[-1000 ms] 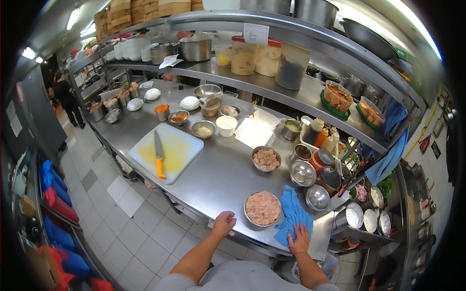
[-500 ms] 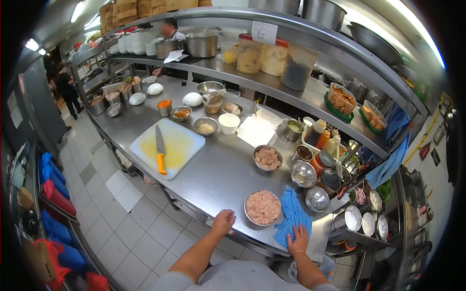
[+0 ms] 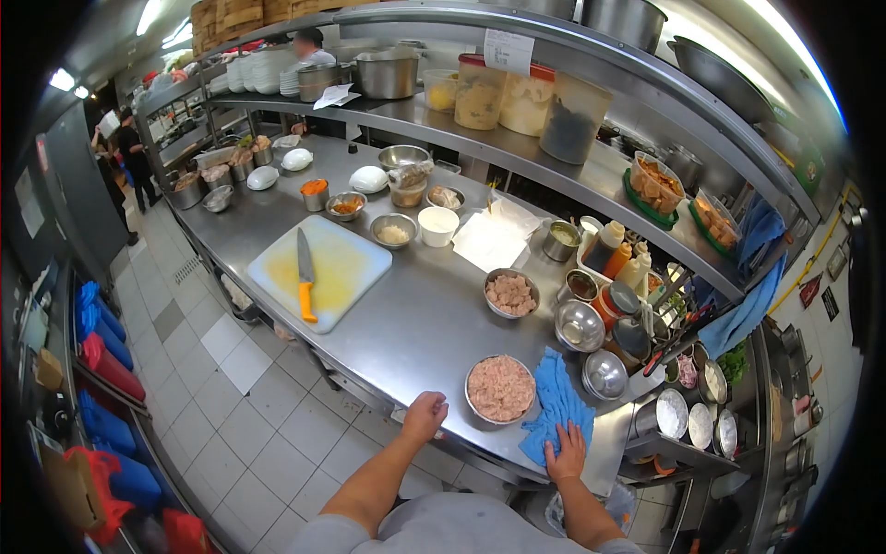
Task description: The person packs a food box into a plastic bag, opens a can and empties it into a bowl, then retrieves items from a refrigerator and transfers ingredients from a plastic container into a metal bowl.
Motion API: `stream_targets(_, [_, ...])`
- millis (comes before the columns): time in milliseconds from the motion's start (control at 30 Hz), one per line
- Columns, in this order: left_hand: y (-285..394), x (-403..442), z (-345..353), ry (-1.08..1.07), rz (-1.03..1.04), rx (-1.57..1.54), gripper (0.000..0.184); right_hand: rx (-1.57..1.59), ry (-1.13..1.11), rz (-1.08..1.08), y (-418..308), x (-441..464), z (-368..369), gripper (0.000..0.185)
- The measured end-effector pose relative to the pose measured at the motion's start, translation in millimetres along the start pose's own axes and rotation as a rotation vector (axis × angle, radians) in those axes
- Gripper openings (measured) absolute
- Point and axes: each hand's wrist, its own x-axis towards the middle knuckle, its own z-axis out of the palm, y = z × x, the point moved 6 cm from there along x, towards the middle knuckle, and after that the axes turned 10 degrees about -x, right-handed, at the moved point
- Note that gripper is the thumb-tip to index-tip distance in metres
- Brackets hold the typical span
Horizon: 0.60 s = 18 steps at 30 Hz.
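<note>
My left hand (image 3: 425,415) rests at the front edge of the steel table (image 3: 406,323), fingers curled in, and I see nothing in it. My right hand (image 3: 568,450) lies flat with fingers spread on the lower end of a crumpled blue cloth (image 3: 558,406). Between my hands stands a steel bowl of pale pink minced meat (image 3: 499,389), touched by neither. Behind it is a smaller bowl of meat chunks (image 3: 511,293). To the left, a knife (image 3: 305,277) with a yellow handle lies on a white, yellow-stained cutting board (image 3: 346,272).
Farther back are a white tub (image 3: 437,226), paper sheets (image 3: 489,242) and small bowls of ingredients. Empty steel bowls (image 3: 580,326) and sauce bottles (image 3: 609,245) stand at right. A shelf (image 3: 443,131) with food containers (image 3: 480,92) runs above. Two people (image 3: 137,152) stand in the left aisle; another (image 3: 312,51) is behind the shelf.
Both hands stay nearly still. The view shifts slightly. The person behind the shelf has moved left, and a second person shows in the aisle.
</note>
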Motion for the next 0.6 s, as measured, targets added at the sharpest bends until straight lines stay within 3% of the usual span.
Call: stream_targets(600, [-3.3, 0.6, 2.8, -0.051, -0.035, 0.02, 0.022, 0.012, 0.006, 0.006, -1.9, 0.0, -3.5, 0.056])
